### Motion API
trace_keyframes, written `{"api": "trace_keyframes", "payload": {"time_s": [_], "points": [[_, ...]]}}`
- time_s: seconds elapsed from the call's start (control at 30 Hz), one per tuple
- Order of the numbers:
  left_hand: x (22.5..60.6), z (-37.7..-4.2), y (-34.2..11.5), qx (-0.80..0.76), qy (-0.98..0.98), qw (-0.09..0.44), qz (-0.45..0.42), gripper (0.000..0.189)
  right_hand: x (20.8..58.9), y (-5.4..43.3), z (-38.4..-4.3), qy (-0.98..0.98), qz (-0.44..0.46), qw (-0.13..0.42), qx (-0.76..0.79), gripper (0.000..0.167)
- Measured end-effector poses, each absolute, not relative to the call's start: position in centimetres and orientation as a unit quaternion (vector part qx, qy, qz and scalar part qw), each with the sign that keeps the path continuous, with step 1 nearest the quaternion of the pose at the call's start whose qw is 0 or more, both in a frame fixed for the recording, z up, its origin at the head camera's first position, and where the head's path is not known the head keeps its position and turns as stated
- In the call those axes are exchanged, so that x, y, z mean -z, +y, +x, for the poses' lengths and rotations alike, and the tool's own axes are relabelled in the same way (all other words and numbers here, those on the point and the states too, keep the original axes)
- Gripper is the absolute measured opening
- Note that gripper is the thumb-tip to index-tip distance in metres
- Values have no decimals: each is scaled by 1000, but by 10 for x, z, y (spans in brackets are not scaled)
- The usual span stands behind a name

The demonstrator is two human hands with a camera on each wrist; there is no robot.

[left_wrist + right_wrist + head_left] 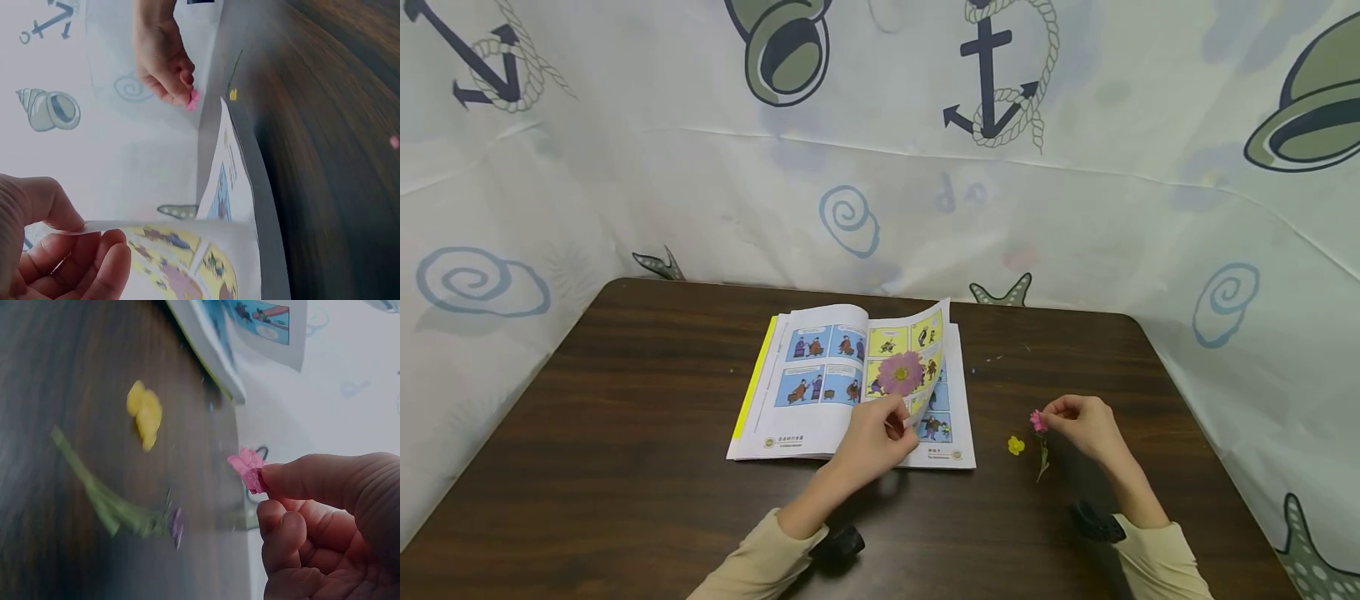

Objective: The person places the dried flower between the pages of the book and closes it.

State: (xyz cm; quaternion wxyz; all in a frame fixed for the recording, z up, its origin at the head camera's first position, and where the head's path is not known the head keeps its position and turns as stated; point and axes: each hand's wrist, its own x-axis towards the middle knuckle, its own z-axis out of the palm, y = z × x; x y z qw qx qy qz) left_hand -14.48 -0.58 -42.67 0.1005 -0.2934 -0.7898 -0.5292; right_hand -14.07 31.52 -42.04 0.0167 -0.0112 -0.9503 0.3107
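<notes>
An open comic book (820, 429) lies on the table, with a large pinkish-purple flower (900, 373) flat on its right-hand page. My left hand (872, 437) pinches the lower outer part of that page (215, 262) between thumb and fingers, and the page is lifted and curved, with another printed page showing beneath. To the right of the book, my right hand (1084, 427) pinches a small pink flower (249, 470) between thumb and fingertips, above the tabletop. Close to it lie a yellow flower (147, 415) and a green stem (119, 509) with a small purple bloom at one end.
The dark wooden table (625, 467) has rounded far corners. A white cloth (715, 200) printed with anchors, shells and starfish hangs behind and at the sides. Tiny bits lie on the wood right of the book. A dark device (838, 546) is worn at my left wrist.
</notes>
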Motion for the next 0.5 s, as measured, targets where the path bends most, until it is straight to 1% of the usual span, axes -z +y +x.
{"api": "trace_keyframes", "payload": {"time_s": [0.13, 0.37, 0.5], "points": [[429, -145, -19, 530, -794, 104, -279, 18, 416, 305, -147, -945, 8, 16, -325, 8], [428, -143, -44, 541, -807, 66, -226, 15, 411, 287, -160, -941, 37, 22, -336, 8], [429, -143, -59, 543, -814, 58, -198, 15, 409, 275, -168, -938, 43, 16, -343, 8]]}}
